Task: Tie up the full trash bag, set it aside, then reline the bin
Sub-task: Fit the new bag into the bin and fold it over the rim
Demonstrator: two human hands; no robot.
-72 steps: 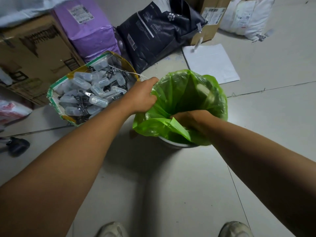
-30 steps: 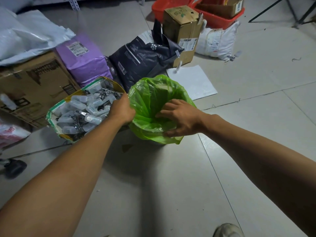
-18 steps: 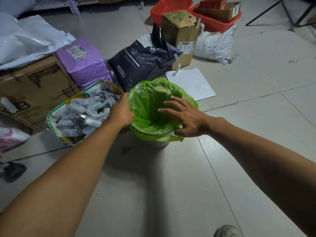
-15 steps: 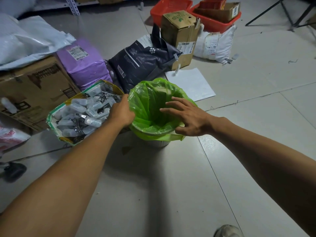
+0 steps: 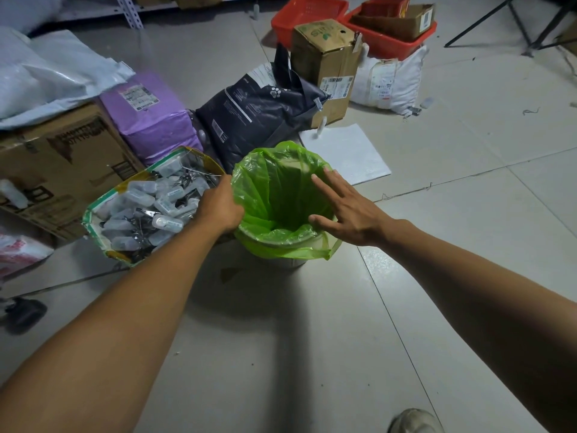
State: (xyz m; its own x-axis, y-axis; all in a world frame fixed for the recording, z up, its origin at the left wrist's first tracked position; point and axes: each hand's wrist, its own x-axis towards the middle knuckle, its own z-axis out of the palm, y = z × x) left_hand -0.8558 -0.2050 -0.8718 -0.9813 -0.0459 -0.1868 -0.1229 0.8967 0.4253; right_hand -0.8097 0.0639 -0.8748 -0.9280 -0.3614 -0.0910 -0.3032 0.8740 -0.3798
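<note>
Pale tiled floor (image 5: 468,182) in dim light; beyond the hands stand cardboard boxes (image 5: 324,57), red baskets (image 5: 307,14) and a metal shelf leg (image 5: 129,10).

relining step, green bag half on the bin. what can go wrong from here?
1. The green bag is folded over the bin rim only on the near side; the far edge stands loose and may slide in once trash drops.
2. The right hand is open above the mouth, so only the left hand at the left edge steadies the bag.
3. The sack of small bottles sits close beside the left hand; a nudge could spill it.
</note>
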